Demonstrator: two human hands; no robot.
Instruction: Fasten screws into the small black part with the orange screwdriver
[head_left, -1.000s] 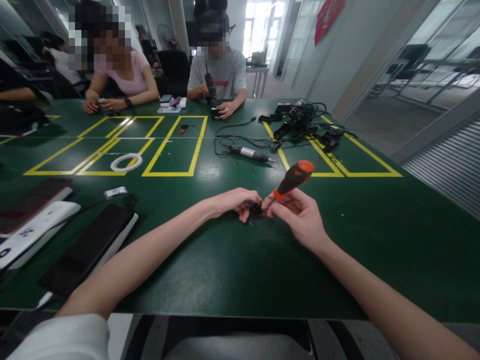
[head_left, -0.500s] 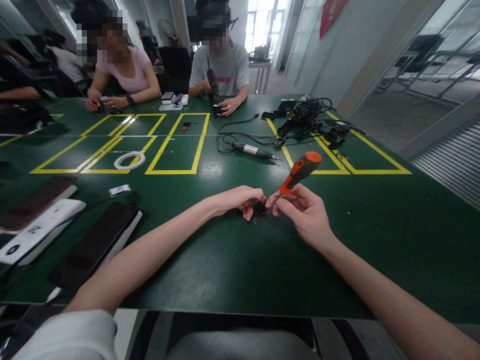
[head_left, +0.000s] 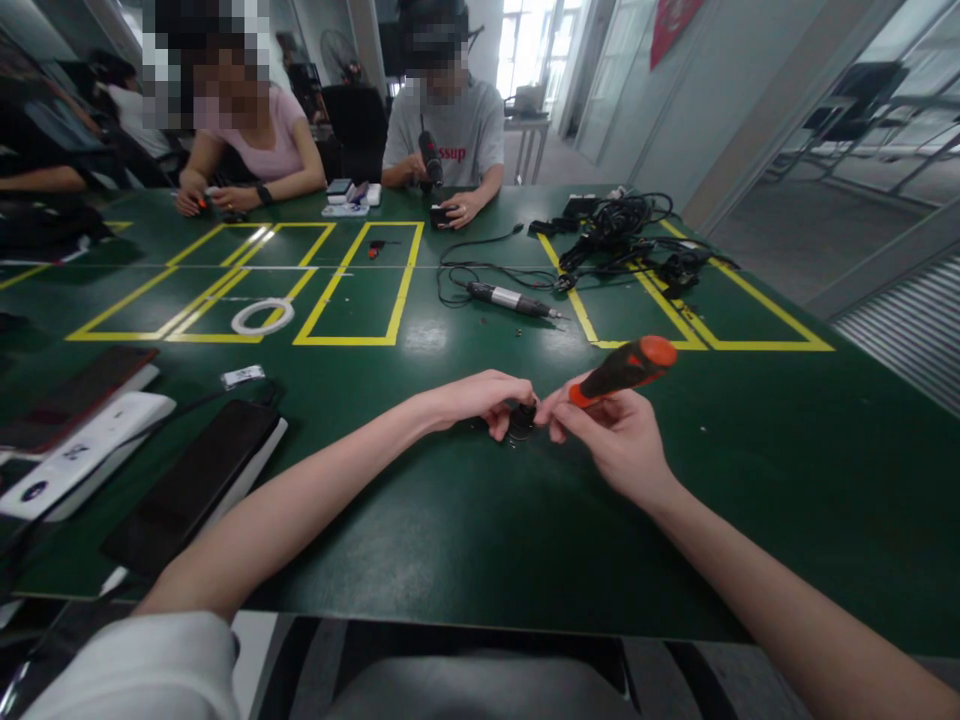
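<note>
My left hand (head_left: 491, 400) is closed on a small dark round part (head_left: 523, 417) at the middle of the green table (head_left: 420, 530). Its kind is too small to make out. My right hand (head_left: 611, 430) grips a screwdriver (head_left: 626, 370) low down near its shaft, with the orange and black handle leaning up to the right. The fingertips of my right hand are close beside the dark part, and the screwdriver's tip is hidden by them. Several tiny bits lie by the part.
Beyond my hands lies an electric screwdriver (head_left: 510, 300) with its cord. A cable heap (head_left: 615, 235) is at the back right, a white tape ring (head_left: 262, 317) at the left. Phones and power banks (head_left: 195, 480) lie by my left arm. Two people work across the table.
The screwdriver's handle has tipped lower and further to the right in my right hand. My left hand stays on the dark part. The whole view has shifted slightly.
</note>
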